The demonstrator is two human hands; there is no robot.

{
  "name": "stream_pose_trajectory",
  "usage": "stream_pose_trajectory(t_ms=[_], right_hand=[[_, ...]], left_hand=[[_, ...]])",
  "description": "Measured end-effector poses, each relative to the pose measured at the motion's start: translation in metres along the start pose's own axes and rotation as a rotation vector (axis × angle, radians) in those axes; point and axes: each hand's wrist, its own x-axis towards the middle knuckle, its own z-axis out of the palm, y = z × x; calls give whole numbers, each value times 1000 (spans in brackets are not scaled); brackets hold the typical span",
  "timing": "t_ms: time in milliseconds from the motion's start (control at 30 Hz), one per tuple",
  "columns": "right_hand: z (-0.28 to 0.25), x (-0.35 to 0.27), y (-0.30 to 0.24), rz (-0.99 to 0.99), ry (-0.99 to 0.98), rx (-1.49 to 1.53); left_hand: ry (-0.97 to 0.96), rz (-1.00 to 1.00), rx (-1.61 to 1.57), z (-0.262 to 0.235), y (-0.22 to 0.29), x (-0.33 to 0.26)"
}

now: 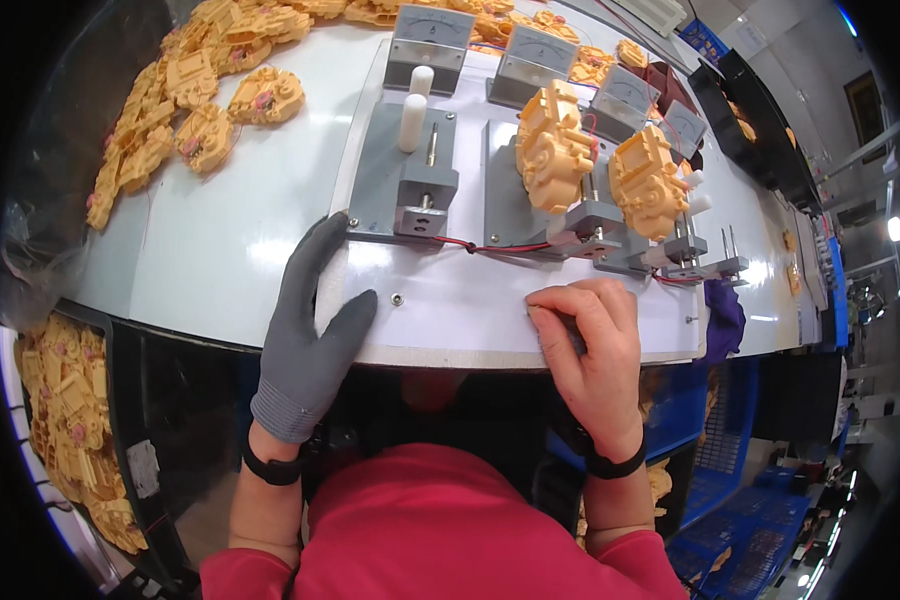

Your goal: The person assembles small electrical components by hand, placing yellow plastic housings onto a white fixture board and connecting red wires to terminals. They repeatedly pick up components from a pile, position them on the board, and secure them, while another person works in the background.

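My left hand (315, 325), in a grey knit glove, rests at the left edge of a white board (450, 310). Its fingers stretch forward and the thumb stands apart. My bare right hand (595, 345) is over the board's front part, fingers curled in toward the thumb; what they hold, if anything, is hidden. Ahead stands a grey test fixture (425, 190) with white pegs and no part on it. Two yellow plastic housings (553, 150) sit on the fixtures to its right. Red and black wires (470, 246) run along the fixtures' front.
Analog meters (430, 40) stand in a row behind the fixtures. Yellow housings (200, 135) lie heaped at the far left, with more in a bin (110, 400) below. A purple cloth (723, 320) hangs at the table's right front edge. Blue crates (740, 520) stand lower right.
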Motion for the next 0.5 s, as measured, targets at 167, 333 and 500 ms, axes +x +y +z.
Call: stream_pose_trajectory(t_ms=[167,333,500], right_hand=[[2,-1,1,3,-4,8],[2,-1,1,6,-4,4],[2,0,2,-14,13,2]], left_hand=[[0,7,-31,1,0,0],[9,-2,-62,1,0,0],[11,-8,-43,2,0,0]])
